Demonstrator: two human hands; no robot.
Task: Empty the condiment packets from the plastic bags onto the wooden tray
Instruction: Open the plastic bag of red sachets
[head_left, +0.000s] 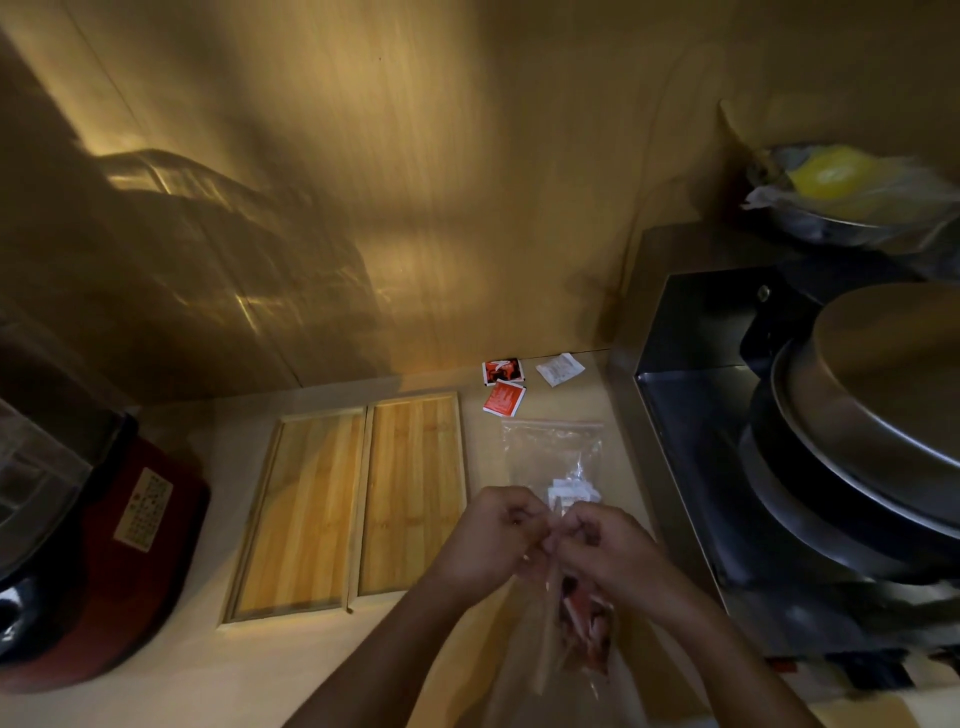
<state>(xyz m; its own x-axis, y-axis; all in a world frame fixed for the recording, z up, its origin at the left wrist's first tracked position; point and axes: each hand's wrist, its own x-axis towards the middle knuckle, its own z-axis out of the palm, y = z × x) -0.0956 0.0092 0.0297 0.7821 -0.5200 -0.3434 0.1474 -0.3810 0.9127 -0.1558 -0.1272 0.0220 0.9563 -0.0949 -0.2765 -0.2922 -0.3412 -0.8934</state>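
Condiment packets, mostly red, sit inside the plastic bag you hold at 5 o'clock in view. Your left hand and right hand are both pinched narrowly on the bag's top edge, almost touching each other. Peel the seal apart evenly so the mouth opens wide. The wooden tray lies bare at 9 o'clock from your hands; carry the bag over it before tipping. A second bag waits at 12 o'clock.
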